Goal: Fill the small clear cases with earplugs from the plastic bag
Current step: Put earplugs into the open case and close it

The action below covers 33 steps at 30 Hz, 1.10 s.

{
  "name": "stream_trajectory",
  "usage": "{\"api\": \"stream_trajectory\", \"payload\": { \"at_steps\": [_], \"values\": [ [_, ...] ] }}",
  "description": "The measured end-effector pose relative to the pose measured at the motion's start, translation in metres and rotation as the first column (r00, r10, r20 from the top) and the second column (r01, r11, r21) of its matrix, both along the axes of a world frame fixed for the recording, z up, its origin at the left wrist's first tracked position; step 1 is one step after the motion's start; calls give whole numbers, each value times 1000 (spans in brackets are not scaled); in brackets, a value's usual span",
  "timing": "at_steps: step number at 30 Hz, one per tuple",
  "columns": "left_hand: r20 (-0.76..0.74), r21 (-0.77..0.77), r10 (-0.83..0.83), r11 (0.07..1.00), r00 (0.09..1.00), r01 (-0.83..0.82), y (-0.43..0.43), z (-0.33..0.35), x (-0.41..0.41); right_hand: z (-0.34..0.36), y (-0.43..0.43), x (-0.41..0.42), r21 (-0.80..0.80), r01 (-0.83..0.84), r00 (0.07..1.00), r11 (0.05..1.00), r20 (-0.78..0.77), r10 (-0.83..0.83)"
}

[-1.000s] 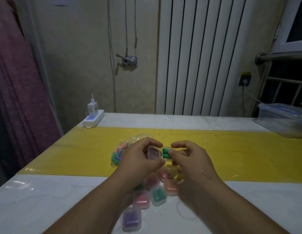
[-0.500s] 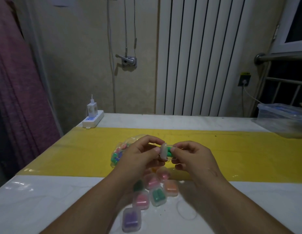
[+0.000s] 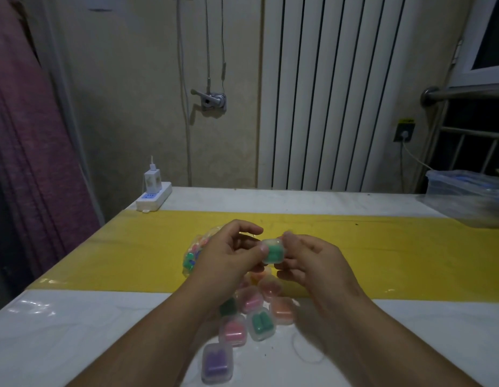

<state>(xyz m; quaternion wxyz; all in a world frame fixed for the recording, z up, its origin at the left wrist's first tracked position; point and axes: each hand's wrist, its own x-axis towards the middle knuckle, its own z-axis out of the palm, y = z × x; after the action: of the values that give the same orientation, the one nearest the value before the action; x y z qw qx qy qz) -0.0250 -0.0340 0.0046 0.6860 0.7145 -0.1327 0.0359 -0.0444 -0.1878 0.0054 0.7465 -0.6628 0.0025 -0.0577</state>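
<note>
While your left hand (image 3: pixel 228 258) and right hand (image 3: pixel 312 261) meet above the table (image 3: pixel 75 331), both pinch one small clear case (image 3: pixel 273 251) between thumb and fingertips. It holds green earplugs (image 3: pixel 273 254); whether its lid is fully snapped down cannot be told. Just behind your left hand the plastic bag (image 3: pixel 194 252) of mixed-colour earplugs lies on the yellow strip (image 3: pixel 382 247), partly hidden by your knuckles. Beneath your wrists a cluster of filled cases rests on the white tabletop: a purple case (image 3: pixel 216 363) nearest you, then a pink case (image 3: pixel 233 329), a green case (image 3: pixel 259 324) and an orange case (image 3: pixel 282 310). At the far left edge sits a power strip (image 3: pixel 153 198), at the far right a clear storage box (image 3: pixel 471 196).
</note>
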Motion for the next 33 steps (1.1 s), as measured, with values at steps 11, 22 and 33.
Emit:
{"api": "stream_trajectory", "payload": {
  "at_steps": [11,22,33],
  "values": [
    [189,121,264,950,946,-289,16,-5,16,12,-40,8,-424,199,979,884,117,-164],
    [39,16,529,848,847,-530,44,-3,29,-7,-24,6,-905,6,997,426,-30,-78],
    [-22,188,654,746,756,-639,59,-16,51,9,3,28,-860,48,998,508,59,6]
  ]
}}
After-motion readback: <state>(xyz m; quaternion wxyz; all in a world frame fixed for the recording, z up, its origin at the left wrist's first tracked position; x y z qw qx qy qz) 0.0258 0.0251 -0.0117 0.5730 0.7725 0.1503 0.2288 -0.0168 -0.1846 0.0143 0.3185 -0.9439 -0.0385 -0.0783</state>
